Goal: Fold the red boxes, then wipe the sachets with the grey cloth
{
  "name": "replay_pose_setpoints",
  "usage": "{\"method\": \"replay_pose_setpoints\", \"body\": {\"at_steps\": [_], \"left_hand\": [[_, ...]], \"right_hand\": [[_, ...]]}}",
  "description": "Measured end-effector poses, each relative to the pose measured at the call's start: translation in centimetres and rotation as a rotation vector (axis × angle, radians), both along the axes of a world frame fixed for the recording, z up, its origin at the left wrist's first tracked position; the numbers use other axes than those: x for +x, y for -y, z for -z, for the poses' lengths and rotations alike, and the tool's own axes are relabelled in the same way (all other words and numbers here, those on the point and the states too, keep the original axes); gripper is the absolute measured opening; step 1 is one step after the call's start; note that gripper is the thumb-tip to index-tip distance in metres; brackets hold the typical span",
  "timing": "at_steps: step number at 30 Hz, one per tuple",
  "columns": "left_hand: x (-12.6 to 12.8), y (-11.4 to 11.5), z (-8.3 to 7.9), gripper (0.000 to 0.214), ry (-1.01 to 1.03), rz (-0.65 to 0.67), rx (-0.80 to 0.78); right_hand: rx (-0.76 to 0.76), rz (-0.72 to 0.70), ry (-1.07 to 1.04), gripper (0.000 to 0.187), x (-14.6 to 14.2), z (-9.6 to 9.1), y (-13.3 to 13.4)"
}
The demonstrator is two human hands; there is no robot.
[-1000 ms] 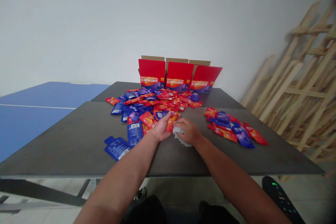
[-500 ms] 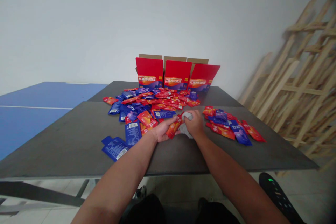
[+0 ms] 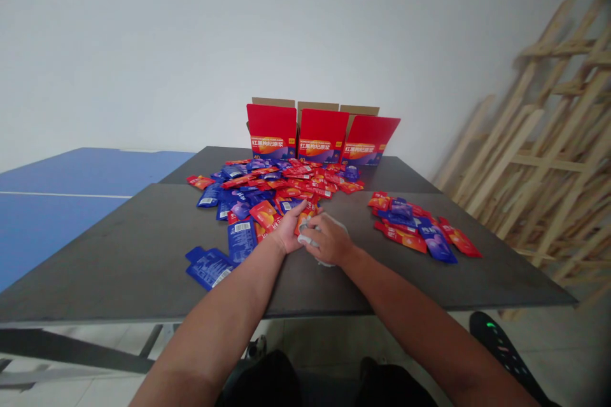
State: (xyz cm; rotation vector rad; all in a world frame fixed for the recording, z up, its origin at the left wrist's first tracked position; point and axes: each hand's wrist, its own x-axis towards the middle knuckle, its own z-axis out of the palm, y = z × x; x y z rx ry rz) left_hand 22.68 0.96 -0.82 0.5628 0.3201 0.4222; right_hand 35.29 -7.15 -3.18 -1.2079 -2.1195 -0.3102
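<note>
- Gripped in the left hand: a red-and-orange pouch, with thumb reaching up along its left edge and fingers mostly lost from sight behind it.
- Bunched tightly in the right hand: a crumpled pale grey cloth, brought up against the pouch, with loose folds hanging out below and behind the knuckles.
- Just changed: from leaning over to the right, with cloth near its upper end half a second ago, to standing straighter now, with cloth down over its lower right side; hands drawn closer together, covering much of the printed front.
- To judge by that shift, another rubbing stroke over the same pouch; still in work, not yet let go.
- Near the front of the tabletop, between the mixed pile of red and blue pouches and the smaller group of pouches to the right; cannot tell whether touching the surface or just above it.
- Unchanged in the same span: both heaps, the blue pouch lying beside the left forearm, and three open red boxes standing behind the pile.
- Too covered to tell: condition of the pouch's face under the cloth.
</note>
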Motion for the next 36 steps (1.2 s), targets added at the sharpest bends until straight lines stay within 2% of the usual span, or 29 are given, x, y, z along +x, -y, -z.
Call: {"method": "replay_pose_setpoints", "body": {"at_steps": [3,8,14,18,22,24,29,31,33,36], "left_hand": [[0.2,0.4,0.1,0.043,-0.035,0.009,0.018],[0.5,1.0,0.4,0.031,-0.102,-0.023,0.076],[0.4,1.0,0.8,0.033,-0.170,0.029,0.148],[0.2,0.7,0.7,0.034,-0.175,0.066,0.125],[-0.2,0.3,0.2,0.038,-0.070,0.095,0.047],[-0.2,0.1,0.1,0.040,-0.016,0.060,0.008],[0.0,-0.1,0.0,0.038,-0.017,-0.042,-0.023],[0.3,0.1,0.0,0.039,-0.045,-0.055,-0.039],[0.4,0.4,0.0,0.040,-0.083,-0.056,-0.041],[0.6,0.9,0.1,0.032,-0.155,-0.061,0.002]], "right_hand": [[0.048,0.038,-0.078,0.016,0.4,0.2,-0.7],[0.118,0.221,-0.310,0.018,1.8,0.6,-1.6],[0.154,0.395,-0.452,0.016,2.5,0.5,-2.1],[0.170,0.539,-0.537,0.013,3.4,0.4,-2.4],[0.202,0.641,-0.612,0.014,4.0,0.0,-2.4],[0.230,0.571,-0.583,0.015,3.6,-0.1,-2.0],[0.209,0.120,-0.282,0.018,1.1,-0.1,-0.6],[0.195,0.005,-0.149,0.017,0.2,0.0,-0.3],[0.185,-0.033,-0.069,0.016,-0.4,0.1,-0.2],[0.162,0.072,-0.116,0.015,-0.6,0.2,-0.4]]}}
